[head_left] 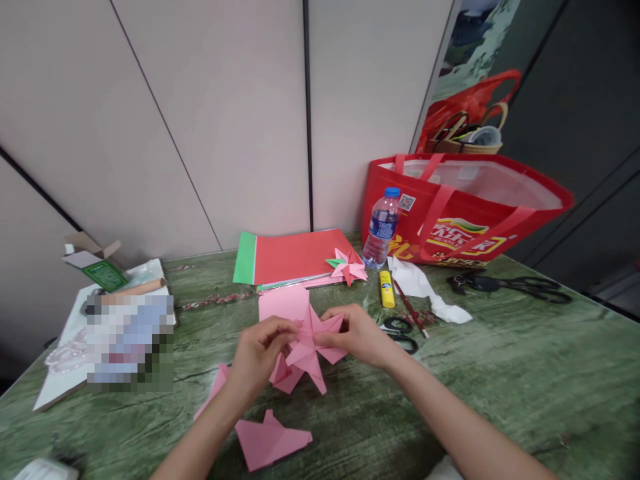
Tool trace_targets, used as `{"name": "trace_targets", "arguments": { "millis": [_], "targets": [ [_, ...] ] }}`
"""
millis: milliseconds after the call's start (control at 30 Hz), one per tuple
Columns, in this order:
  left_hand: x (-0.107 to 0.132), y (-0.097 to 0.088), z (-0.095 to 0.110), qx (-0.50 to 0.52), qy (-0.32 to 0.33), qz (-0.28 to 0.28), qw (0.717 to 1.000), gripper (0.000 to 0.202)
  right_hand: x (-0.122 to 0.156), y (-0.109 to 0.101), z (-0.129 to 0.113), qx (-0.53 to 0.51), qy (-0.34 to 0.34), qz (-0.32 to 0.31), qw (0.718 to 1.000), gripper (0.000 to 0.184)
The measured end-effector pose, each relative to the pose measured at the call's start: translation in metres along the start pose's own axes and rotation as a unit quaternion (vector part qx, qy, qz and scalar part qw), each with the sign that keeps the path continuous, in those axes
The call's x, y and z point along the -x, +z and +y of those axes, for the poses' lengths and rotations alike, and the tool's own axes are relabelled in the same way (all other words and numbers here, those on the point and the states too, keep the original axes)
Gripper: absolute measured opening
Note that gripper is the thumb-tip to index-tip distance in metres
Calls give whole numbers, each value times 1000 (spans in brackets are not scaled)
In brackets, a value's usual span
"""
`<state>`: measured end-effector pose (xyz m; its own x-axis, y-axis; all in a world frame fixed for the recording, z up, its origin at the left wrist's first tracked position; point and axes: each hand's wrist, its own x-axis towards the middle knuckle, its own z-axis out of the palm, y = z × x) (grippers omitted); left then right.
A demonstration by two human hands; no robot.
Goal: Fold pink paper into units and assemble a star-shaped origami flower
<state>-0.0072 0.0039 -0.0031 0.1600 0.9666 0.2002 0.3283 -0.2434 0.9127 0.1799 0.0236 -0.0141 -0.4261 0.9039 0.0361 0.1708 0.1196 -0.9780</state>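
A pink folded paper star (309,347) is held just above the green table (525,373) in the middle of the view. My left hand (260,353) pinches its left side and my right hand (357,335) grips its right side, fingers closed on the paper. A flat pink sheet (283,303) lies just behind it. Folded pink pieces (273,440) lie in front, near my left forearm. A finished pink and green star (349,265) rests on a stack of red and green paper (290,257).
A water bottle (381,228), a yellow glue stick (386,289), crumpled white paper (425,287) and small scissors (403,333) lie right of my hands. A large red bag (465,213) stands at the back right, black scissors (520,287) beside it. A small box (95,263) sits left.
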Motion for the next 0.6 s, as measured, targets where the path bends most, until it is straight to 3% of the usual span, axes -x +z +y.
{"name": "trace_targets", "arguments": {
  "millis": [267, 600],
  "targets": [
    [0, -1, 6, -16, -32, -33, 999, 16, -1, 0, 3, 34, 5, 29, 999, 19],
    [-1, 0, 8, 25, -36, -20, 999, 9, -2, 0, 4, 64, -7, 57, 996, 16]
  ]
}}
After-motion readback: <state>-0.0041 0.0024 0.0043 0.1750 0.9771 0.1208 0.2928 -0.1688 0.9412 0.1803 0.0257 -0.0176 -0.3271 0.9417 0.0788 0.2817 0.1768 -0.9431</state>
